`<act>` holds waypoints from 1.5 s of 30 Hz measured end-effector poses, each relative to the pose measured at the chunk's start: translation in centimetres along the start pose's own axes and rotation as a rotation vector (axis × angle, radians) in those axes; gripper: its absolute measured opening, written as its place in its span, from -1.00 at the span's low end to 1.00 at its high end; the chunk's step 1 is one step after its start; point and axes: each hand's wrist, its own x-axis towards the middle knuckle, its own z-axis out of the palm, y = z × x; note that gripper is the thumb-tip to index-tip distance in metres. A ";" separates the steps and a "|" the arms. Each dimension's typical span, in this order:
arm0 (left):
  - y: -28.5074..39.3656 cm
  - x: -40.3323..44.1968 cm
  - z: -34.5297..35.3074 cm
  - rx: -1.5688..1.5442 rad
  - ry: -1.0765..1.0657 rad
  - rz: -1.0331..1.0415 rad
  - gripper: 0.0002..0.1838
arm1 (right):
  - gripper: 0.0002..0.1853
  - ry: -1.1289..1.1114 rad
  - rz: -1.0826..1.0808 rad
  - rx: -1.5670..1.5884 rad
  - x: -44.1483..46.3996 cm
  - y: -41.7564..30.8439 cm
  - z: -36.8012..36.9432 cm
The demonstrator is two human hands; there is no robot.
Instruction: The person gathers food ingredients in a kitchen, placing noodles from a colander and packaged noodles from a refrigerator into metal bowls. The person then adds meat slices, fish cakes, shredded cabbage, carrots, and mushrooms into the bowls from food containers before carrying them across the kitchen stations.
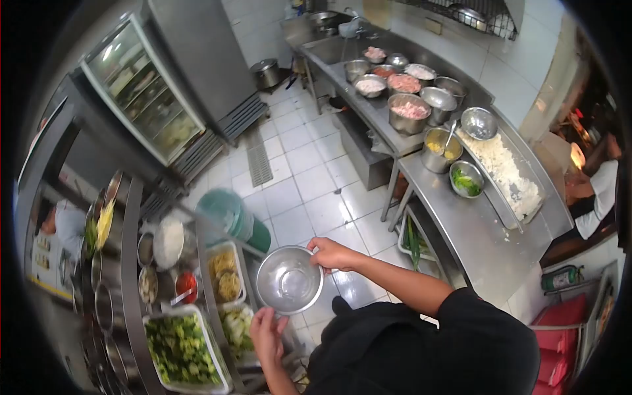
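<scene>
A shiny metal mixing bowl (289, 280) is held in front of my body, its inside facing up and nothing visible in it. My right hand (332, 255) is closed on the bowl's far right rim, thumb and fingers pinching the edge. Just below the near rim is my left hand (267, 334), fingers loosely bent and a little apart; whether a fingertip touches the bowl I cannot tell. Close to the left hand are a white tub of pale cut cabbage (237, 329) and a white tub of chopped green vegetables (181, 345). Yellowish noodles (226, 273) lie in another tub beyond.
A green bucket (234, 217) stands on the tiled floor (299, 171) ahead. On the right, a steel counter (480, 243) carries a tray of rice (503, 171), a pot with a ladle (440, 151) and several bowls of raw meat. Another person's sleeve (600, 197) shows far right.
</scene>
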 end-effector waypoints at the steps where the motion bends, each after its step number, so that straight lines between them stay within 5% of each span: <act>1: 0.8 2.8 1.6 0.020 -0.065 -0.007 -0.84 | -0.61 0.012 -0.017 -0.010 0.7 -1.3 -1.2; 9: 6.4 15.2 18.2 0.137 -0.380 0.029 -0.82 | -0.53 0.412 -0.115 -0.102 4.1 -8.7 -18.6; 12: 6.9 18.5 24.1 0.182 -0.373 0.076 -0.83 | -0.50 0.880 -0.305 -0.647 7.6 -9.9 -31.1; 15: 7.3 21.4 29.0 0.186 -0.361 0.098 -0.82 | -0.48 1.177 -0.324 -0.799 12.0 -11.2 -45.9; 21: 11.0 26.2 37.6 0.199 -0.256 0.265 -0.81 | -0.24 1.199 0.119 -1.069 17.2 -18.1 -62.5; 25: 13.5 31.4 40.3 0.224 -0.083 0.514 -0.80 | -0.10 0.998 0.367 -1.057 19.6 -19.4 -66.5; 28: 14.7 34.7 41.8 0.092 -0.072 0.418 -0.79 | -0.03 0.853 0.442 -1.018 19.3 -20.5 -67.1; 37: 10.7 34.1 55.2 0.005 -0.405 -0.067 -0.80 | -0.59 1.017 0.023 -1.123 19.9 -16.7 -73.8; 45: 9.0 33.0 64.7 0.178 -0.646 -0.112 -0.80 | -0.62 1.123 -0.130 -0.965 14.1 -24.0 -72.0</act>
